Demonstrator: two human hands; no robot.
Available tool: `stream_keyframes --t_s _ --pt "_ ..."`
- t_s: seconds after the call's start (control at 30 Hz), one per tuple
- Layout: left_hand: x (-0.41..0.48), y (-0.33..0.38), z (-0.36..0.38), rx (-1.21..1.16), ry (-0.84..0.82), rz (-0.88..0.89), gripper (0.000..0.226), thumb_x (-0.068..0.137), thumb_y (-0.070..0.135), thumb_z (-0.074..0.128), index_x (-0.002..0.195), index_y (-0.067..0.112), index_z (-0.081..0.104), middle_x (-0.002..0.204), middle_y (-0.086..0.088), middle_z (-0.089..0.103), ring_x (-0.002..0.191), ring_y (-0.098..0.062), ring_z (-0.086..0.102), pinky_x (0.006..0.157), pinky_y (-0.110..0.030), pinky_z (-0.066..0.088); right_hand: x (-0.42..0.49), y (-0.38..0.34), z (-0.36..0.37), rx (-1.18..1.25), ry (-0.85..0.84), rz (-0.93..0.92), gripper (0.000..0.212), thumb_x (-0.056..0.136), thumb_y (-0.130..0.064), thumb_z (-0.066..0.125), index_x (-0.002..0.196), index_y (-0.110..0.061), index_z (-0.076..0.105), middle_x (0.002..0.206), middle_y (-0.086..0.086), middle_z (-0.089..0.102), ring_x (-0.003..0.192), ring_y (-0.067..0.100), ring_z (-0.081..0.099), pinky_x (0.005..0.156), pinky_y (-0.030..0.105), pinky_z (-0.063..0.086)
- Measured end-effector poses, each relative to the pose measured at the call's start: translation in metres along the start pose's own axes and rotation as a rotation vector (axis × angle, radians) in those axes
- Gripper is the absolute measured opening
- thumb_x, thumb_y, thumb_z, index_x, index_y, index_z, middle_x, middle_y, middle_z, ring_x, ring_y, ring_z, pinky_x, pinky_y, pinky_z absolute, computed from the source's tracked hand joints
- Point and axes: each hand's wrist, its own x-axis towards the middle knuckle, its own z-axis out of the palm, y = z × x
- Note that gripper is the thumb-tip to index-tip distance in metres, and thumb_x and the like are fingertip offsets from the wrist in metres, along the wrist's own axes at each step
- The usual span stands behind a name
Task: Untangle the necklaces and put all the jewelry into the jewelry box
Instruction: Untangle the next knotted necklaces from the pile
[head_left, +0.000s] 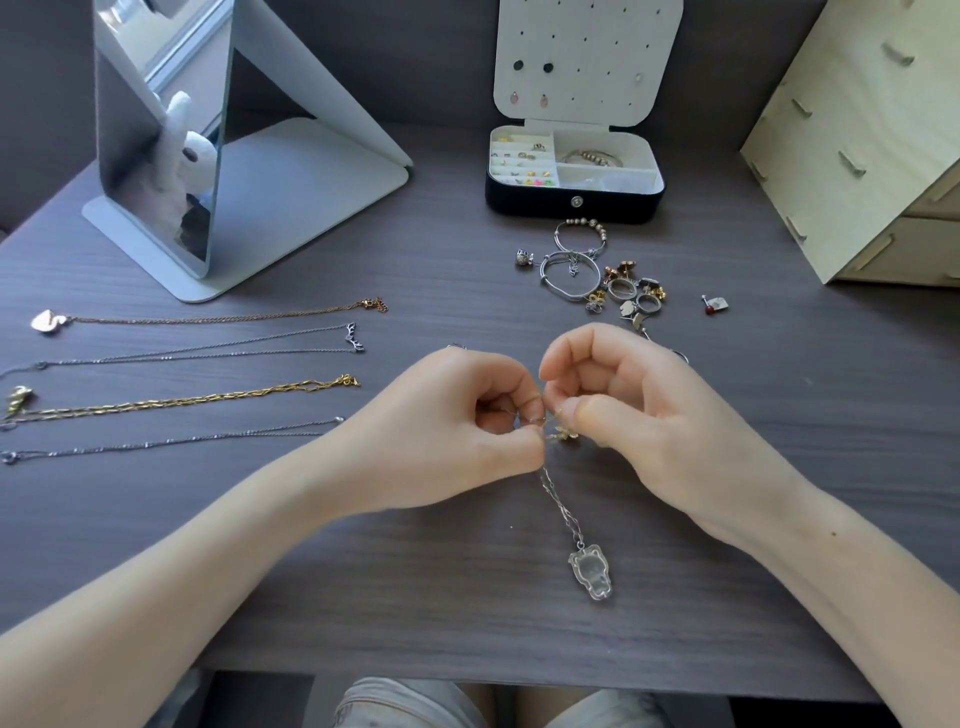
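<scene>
Head view: left hand (467, 415) and right hand (628, 410) meet fingertip to fingertip near the table's (415, 597) middle, each grip pinched on the knotted chain (558, 501) — it trails toward the near edge, ending in a clear pendant (590, 570).

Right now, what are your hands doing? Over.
Left hand and right hand both pinching one chain, pendant dangling. Four necklaces laid straight, left. Box open, loose pile before it. Nothing blocking.
</scene>
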Motion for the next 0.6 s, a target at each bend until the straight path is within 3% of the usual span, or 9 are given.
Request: stream_keyframes --t_s 0.1,0.17,0.23,0.4,0.5,0.6 --pt "0.0 0.0 -0.001 0.009 0.005 -0.01 0.005 0.066 0.025 0.057 0.064 0.02 0.056 0.047 0.008 0.035 0.048 -0.008 0.029 0.047 -0.016 0.027 -0.001 0.0 -0.004 -0.13 -0.071 -0.013 0.019 0.08 -0.013 0.046 0.093 -0.022 0.056 0.077 0.008 0.059 0.065 0.029 0.045 0.06 0.038 0.04" --pt "0.0 -0.001 -0.001 0.014 -0.002 -0.023 0.006 0.065 0.026 0.057 0.064 0.02 0.056 0.046 0.009 0.038 0.046 -0.008 0.03 0.047 -0.015 0.027 -0.003 0.0 -0.009 -0.318 -0.105 -0.042 0.021 0.081 -0.018 0.046 0.096 -0.029 0.056 0.076 -0.002 0.058 0.065 0.029 0.048 0.058 0.029 0.041" --pt "0.001 -0.002 -0.001 0.019 -0.007 -0.03 0.008 0.064 0.028 0.057 0.065 0.02 0.057 0.05 0.007 0.042 0.047 -0.008 0.031 0.048 -0.017 0.029 -0.005 0.001 -0.014 -0.473 -0.11 -0.073 0.021 0.081 -0.023 0.047 0.096 -0.033 0.056 0.077 -0.011 0.056 0.059 0.014 0.046 0.057 0.017 0.039" --pt "0.001 -0.002 -0.001 0.047 0.001 -0.036 0.008 0.063 0.029 0.056 0.064 0.021 0.056 0.048 0.008 0.04 0.047 -0.008 0.031 0.048 -0.017 0.029 -0.006 0.005 -0.018 -0.793 -0.114 -0.168 0.021 0.084 -0.028 0.046 0.09 -0.027 0.066 0.076 -0.018 0.048 0.07 -0.006 0.047 0.066 0.008 0.034" --pt "0.001 -0.001 -0.001 0.041 0.002 -0.033 0.007 0.063 0.028 0.056 0.064 0.021 0.056 0.048 0.009 0.04 0.047 -0.007 0.032 0.048 -0.016 0.029 -0.006 0.002 -0.017 -0.794 -0.086 -0.17 0.021 0.085 -0.034 0.043 0.082 -0.03 0.062 0.078 -0.015 0.05 0.071 -0.005 0.046 0.068 0.008 0.034" --pt "0.001 -0.001 -0.002 0.035 -0.004 -0.032 0.009 0.065 0.029 0.057 0.065 0.02 0.057 0.049 0.008 0.04 0.047 -0.007 0.031 0.048 -0.018 0.029 -0.007 -0.003 -0.015 -0.671 -0.073 -0.111 0.012 0.082 -0.031 0.048 0.075 -0.033 0.057 0.078 -0.007 0.054 0.068 0.01 0.048 0.062 0.015 0.036"
